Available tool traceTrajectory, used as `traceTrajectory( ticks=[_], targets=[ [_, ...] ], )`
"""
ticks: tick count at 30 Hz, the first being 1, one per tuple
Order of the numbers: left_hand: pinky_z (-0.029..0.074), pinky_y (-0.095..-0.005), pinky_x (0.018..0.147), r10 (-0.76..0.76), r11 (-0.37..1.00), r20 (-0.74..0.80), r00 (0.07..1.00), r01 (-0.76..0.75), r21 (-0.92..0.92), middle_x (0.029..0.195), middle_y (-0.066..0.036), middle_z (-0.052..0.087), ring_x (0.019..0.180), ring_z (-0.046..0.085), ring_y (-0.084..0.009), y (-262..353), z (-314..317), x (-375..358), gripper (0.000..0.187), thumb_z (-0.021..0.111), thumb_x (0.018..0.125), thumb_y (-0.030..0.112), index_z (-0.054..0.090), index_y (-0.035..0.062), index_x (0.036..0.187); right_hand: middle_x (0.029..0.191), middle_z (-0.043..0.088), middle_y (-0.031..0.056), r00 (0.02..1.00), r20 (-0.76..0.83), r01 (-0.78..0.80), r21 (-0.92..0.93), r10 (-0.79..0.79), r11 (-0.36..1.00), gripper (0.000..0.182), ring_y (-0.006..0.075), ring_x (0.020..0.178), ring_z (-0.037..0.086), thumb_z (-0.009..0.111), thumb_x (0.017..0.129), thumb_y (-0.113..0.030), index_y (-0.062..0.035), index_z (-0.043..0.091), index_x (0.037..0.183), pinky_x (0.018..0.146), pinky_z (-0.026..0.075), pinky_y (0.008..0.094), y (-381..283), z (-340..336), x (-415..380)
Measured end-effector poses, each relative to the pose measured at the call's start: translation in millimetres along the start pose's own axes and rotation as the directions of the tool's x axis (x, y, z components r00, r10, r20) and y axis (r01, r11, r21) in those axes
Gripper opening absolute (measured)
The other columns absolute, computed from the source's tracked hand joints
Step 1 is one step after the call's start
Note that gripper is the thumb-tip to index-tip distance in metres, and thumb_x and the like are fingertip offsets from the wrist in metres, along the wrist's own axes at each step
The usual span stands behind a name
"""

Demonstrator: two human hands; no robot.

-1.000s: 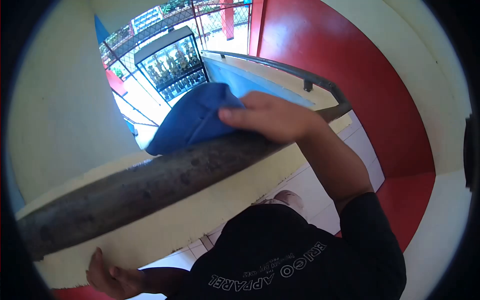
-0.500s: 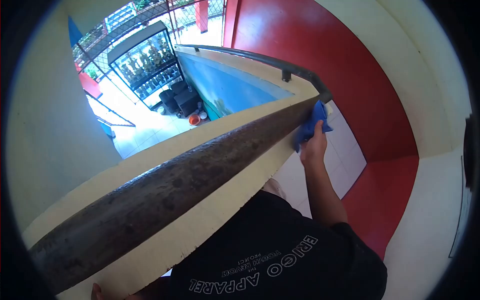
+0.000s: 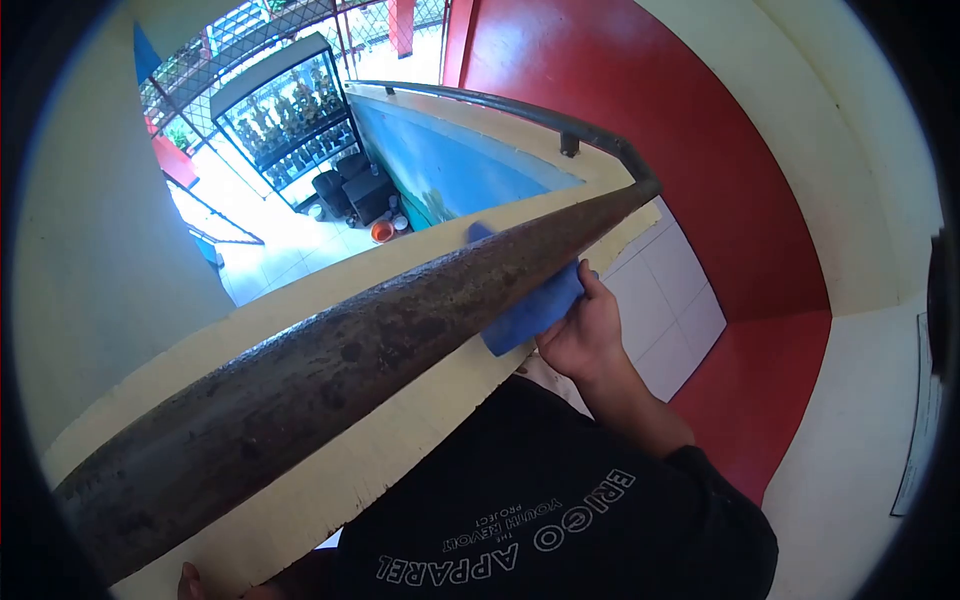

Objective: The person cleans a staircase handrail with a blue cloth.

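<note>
A long dark, mottled handrail (image 3: 330,360) runs diagonally above a cream wall ledge (image 3: 400,440). My right hand (image 3: 590,330) is closed on a blue cloth (image 3: 535,312) that goes round the underside of the rail, around its middle. A bit of the cloth shows over the rail's far side. At the bottom left, just the fingertips of my left hand (image 3: 190,580) show by the ledge's near edge; the rest is cut off or hidden, so its grip cannot be made out.
The rail bends at a corner (image 3: 645,185) and continues along a blue painted wall (image 3: 450,160). Below stand a glass display cabinet (image 3: 290,120), dark boxes (image 3: 365,190) and an orange bucket (image 3: 382,231). A red wall (image 3: 700,180) rises to the right.
My right hand has slid the blue cloth along the rail from near the corner, down and left toward me. The left hand stays at about the same place.
</note>
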State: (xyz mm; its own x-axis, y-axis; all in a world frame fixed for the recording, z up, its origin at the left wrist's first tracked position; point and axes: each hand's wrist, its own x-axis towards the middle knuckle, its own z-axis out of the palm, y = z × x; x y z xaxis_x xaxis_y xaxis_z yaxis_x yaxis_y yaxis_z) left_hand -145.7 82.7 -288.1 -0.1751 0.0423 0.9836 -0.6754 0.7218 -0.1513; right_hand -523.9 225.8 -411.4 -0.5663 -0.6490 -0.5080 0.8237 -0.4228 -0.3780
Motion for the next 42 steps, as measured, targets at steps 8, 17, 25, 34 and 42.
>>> traceTrajectory(
  ticks=[8,17,25,34,42],
  targets=[
    [0.049,-0.0321,0.066,0.007,0.996,-0.024,1.0,-0.005,0.088,0.08,-0.007,0.071,0.071,0.067,-0.0184,-5,-4,-2,0.037,0.057,0.1,0.038,0.07,0.0034,0.095,0.141,0.051,0.0137,0.971,-0.131,0.193,-0.069,-0.201,0.979,0.057,0.0289,0.132,0.048,0.028,0.106,-0.046,-0.0045,0.04,0.144,0.114,0.036,0.0451,-23,-25,21],
    [0.049,-0.0348,0.069,-0.004,0.999,0.008,1.0,0.004,0.039,0.081,-0.009,0.072,0.069,0.068,-0.0208,-9,-8,-3,0.038,0.056,0.1,0.038,0.07,0.0035,0.094,0.143,0.049,0.016,0.791,0.04,0.597,-0.274,-0.611,0.754,0.053,0.0296,0.132,0.048,0.038,0.106,-0.038,-0.0018,0.037,0.146,0.114,0.035,0.0477,-54,-33,-14],
    [0.05,-0.0307,0.06,0.13,0.991,0.034,0.991,-0.131,0.025,0.078,-0.011,0.072,0.069,0.068,-0.0203,-15,-9,3,0.038,0.056,0.1,0.034,0.07,-0.0009,0.095,0.132,0.055,0.0144,0.415,0.624,0.798,-0.599,-0.662,-0.065,0.036,0.0201,0.116,0.053,0.05,0.102,-0.017,0.0054,0.052,0.131,0.103,0.039,0.0356,-32,-65,51],
    [0.05,-0.0301,0.061,0.107,0.991,0.054,0.993,-0.111,0.079,0.077,-0.009,0.071,0.067,0.068,-0.0179,-8,-6,8,0.039,0.052,0.103,0.035,0.069,0.0009,0.094,0.112,0.067,0.0119,0.656,0.271,0.439,-0.896,-0.705,0.064,0.032,0.0171,0.103,0.06,0.053,0.102,-0.017,0.0076,0.06,0.12,0.094,0.045,0.0323,-67,-37,41],
    [0.048,-0.0307,0.056,0.148,0.984,0.023,0.989,-0.149,0.099,0.073,-0.007,0.071,0.056,0.065,-0.0179,-11,-7,8,0.038,0.055,0.101,0.037,0.069,0.0039,0.092,0.112,0.067,0.0126,0.722,0.207,0.295,-0.955,-0.66,0.024,0.041,0.0184,0.103,0.061,0.054,0.103,-0.031,0.0045,0.062,0.121,0.09,0.047,0.0328,-108,-83,76]
  ],
)
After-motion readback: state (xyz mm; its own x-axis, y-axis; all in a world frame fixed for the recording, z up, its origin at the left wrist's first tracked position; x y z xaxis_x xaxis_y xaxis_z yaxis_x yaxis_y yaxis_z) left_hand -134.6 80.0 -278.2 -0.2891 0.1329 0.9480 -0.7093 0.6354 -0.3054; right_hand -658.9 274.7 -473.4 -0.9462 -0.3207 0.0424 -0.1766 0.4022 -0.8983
